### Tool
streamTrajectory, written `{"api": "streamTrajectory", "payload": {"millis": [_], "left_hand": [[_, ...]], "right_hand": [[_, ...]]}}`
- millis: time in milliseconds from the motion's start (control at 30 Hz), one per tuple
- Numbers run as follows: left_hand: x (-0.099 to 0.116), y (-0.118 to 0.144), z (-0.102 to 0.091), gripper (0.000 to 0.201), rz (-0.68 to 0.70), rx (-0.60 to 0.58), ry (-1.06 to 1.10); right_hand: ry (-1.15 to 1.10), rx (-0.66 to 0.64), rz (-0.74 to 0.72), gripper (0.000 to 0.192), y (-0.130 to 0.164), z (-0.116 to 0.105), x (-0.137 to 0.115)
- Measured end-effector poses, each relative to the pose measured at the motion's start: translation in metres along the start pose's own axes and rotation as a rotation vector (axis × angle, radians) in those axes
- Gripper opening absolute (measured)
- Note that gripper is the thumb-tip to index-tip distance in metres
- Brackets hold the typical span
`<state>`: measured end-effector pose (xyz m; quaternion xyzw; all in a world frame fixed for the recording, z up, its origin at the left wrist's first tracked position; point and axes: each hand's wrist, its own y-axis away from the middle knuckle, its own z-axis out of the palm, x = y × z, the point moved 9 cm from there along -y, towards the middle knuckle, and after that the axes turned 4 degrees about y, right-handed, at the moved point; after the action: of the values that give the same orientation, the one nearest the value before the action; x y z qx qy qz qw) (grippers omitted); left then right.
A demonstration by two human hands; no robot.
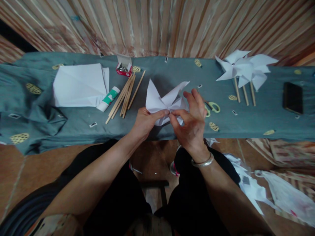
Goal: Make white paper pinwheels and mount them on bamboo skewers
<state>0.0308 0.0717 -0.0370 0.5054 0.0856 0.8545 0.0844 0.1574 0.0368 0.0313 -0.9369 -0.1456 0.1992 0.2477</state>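
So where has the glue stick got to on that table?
In the head view the glue stick lies left of the hands on the grey cloth, between the stack of white paper and the bundle of wooden sticks.

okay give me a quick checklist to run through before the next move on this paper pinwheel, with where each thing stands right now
1. Both hands on the pinwheel: ok, left hand and right hand pinch its centre.
2. Flaps gathered at the centre: cannot tell, fingers cover it.
3. Sticks within reach: ok, lying just left of the hands.
4. Pin box open: ok, lid up.
5. Glue stick capped: ok.
6. Scissors clear of the hands: not ok, close beside the right hand.
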Motion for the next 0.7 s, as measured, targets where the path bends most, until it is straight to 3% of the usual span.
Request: {"api": "streamTrajectory", "payload": {"millis": [467,700], "left_hand": [[-0.001,0.000,-0.004,0.021,0.018,0.052,0.006],[-0.001,-0.003,-0.007,0.028,-0.009,0.063,0.040]], "right_hand": [[0.086,0.012,-0.011,0.018,-0.001,-0.004,-0.007],[0.182,0.097,-0.067,0.017,0.001,-0.015,-0.019]]}}
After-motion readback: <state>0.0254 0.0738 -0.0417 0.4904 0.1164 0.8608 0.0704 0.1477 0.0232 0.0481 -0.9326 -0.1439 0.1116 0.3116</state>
